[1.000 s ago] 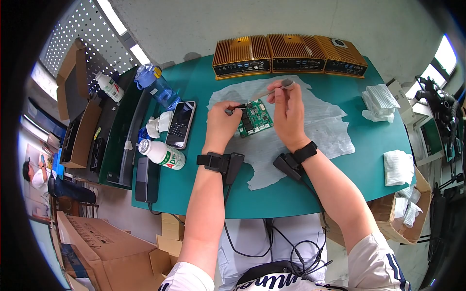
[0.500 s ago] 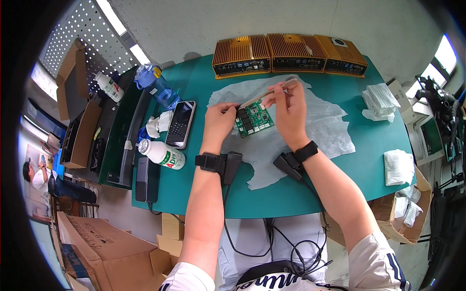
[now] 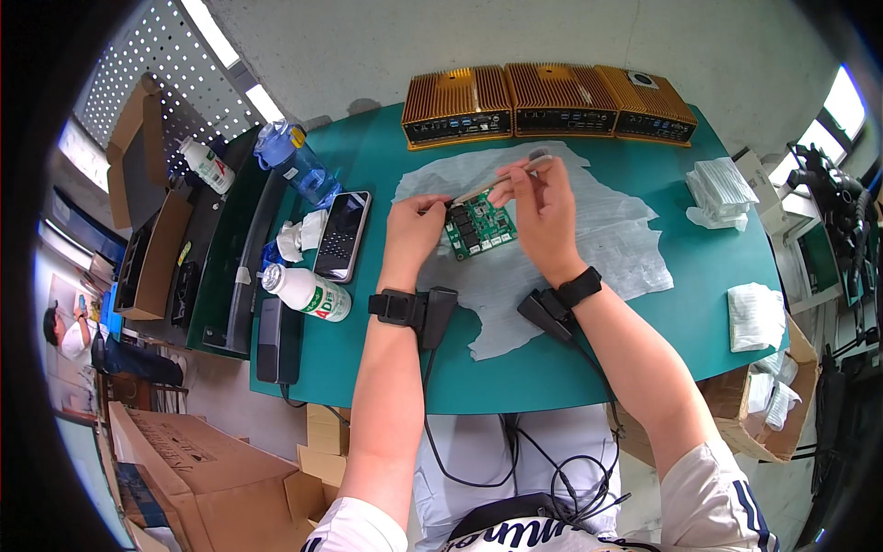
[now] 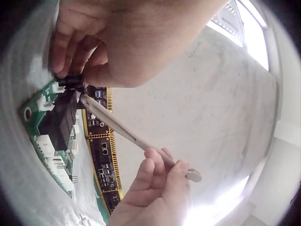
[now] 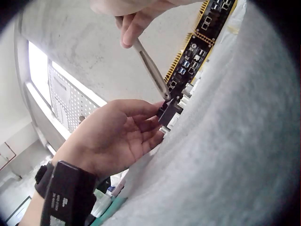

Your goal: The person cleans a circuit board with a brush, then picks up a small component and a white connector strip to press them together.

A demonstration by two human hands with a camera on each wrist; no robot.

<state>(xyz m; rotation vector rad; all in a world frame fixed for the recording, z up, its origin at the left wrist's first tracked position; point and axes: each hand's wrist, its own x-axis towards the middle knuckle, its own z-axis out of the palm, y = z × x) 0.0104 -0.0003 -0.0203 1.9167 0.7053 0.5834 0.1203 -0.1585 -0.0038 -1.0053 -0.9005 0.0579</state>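
A green circuit board (image 3: 480,224) with black blocks and white connectors lies on a whitish foam sheet (image 3: 589,244). At its upper left corner, the fingertips of my left hand (image 3: 414,235) pinch a small black connector (image 4: 70,81), partly hidden by the fingers. My right hand (image 3: 548,216) holds a slim beige stick-like tool (image 4: 124,129) with a seam along its length, between thumb and fingers. This tool slants down to the left, its narrow tip right at the black parts beside my left fingertips. In the right wrist view the black block (image 5: 169,113) stands close under that tip.
Gold finned computers (image 3: 457,106) line the table's back edge. To the left are a blue water bottle (image 3: 299,166), a phone (image 3: 343,236), a white bottle (image 3: 308,293) and a black adapter (image 3: 278,342). Foam-wrapped packets (image 3: 720,193) sit at the right. Wrist-camera cables (image 3: 430,368) hang down.
My left hand has shifted slightly left. The right hand has brought the tool's tip left and down to the board's corner, beside the left fingertips.
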